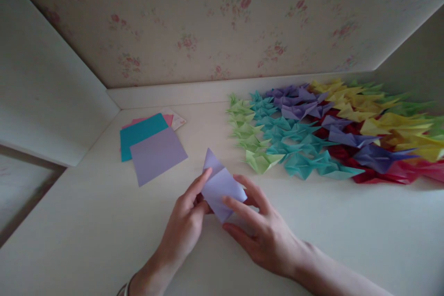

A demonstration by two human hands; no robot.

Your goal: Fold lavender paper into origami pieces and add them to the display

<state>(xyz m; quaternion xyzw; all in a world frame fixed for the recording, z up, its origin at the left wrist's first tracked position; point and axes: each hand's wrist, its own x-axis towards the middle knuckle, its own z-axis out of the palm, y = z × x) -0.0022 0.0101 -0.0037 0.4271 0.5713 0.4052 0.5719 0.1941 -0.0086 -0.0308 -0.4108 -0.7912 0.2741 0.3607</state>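
Observation:
A partly folded sheet of lilac origami paper [222, 189] is held between my two hands, a little above the white table. One pointed flap sticks up at its upper left. My left hand [189, 217] pinches the paper's left edge, with the index finger in front and the other fingertips partly hidden behind it. On the other side, my right hand [267, 231] grips the right edge, one fingertip pressing on the front face and the thumb near the bottom corner.
Flat lilac [159, 155] and teal [142, 136] sheets lie over pink paper at the left. Rows of folded paper figures, green [262, 161], teal [301, 166], purple [376, 155], yellow [395, 125] and red [381, 175], cover the right back. A floral wall [208, 23] rises behind.

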